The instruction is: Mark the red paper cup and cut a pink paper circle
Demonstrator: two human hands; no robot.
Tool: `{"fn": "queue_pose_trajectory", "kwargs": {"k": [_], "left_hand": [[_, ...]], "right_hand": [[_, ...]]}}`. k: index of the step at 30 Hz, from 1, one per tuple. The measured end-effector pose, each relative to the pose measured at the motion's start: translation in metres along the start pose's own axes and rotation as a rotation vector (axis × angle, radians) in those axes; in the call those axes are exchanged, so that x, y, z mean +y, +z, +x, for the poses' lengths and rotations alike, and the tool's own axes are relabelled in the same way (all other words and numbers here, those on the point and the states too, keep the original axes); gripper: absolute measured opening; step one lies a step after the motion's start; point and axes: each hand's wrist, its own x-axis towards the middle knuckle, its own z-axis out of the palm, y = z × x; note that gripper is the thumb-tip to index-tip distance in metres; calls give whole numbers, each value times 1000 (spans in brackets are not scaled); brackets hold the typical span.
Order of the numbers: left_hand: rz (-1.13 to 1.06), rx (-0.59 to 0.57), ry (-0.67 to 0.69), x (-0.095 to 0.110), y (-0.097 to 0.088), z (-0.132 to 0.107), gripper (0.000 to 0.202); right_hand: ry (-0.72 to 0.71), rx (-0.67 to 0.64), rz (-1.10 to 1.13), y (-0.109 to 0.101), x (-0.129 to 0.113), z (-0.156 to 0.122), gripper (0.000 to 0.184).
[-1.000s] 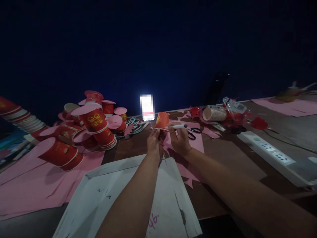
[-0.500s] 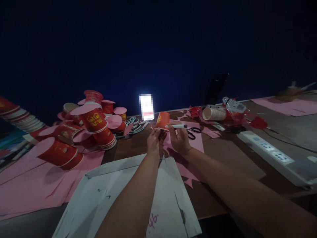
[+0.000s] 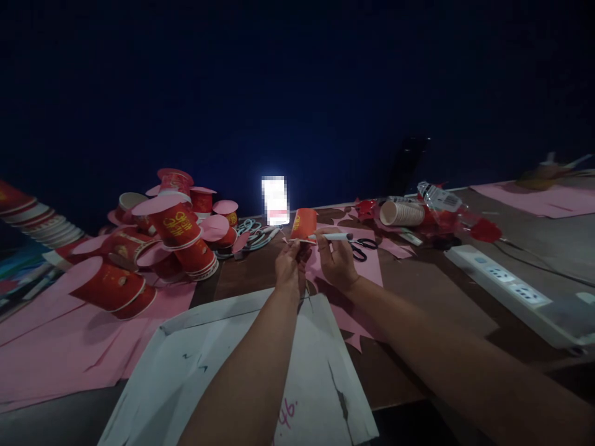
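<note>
Fingers of the left hand (image 3: 288, 271) pinch a red cup (image 3: 305, 222) jutting just beyond them, while those of the right hand (image 3: 338, 263) curl around a white marker (image 3: 337, 236).

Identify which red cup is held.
The orange-red cup in the left hand, by the white pen; the red cups clustered at left are untouched.

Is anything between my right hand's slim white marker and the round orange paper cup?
Nothing visible: the white marker in your right hand points toward the orange cup in your left hand; whether they touch is unclear.
</note>
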Motion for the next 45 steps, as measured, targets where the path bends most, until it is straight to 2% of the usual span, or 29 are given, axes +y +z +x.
{"fn": "queue_pose_trajectory", "kwargs": {"k": [6,19,25,41,45], "left_hand": [[-30,54,-68,5,5,-1,6],[-55,63,-64,5,6,-5,6],[-41,54,-62,5,6,-4,6],[-23,43,-47,4,4,-4,3],[-46,40,-49,4,5,-5,6]], "right_hand": [[85,31,11,-2,-4,2,24],[-1,-10,18,1,-1,-1,16],[-44,31,-6,2,3,-1,13],[-5,25,-16,2,2,0,18],[43,-25,14,1,-1,0,18]]}}
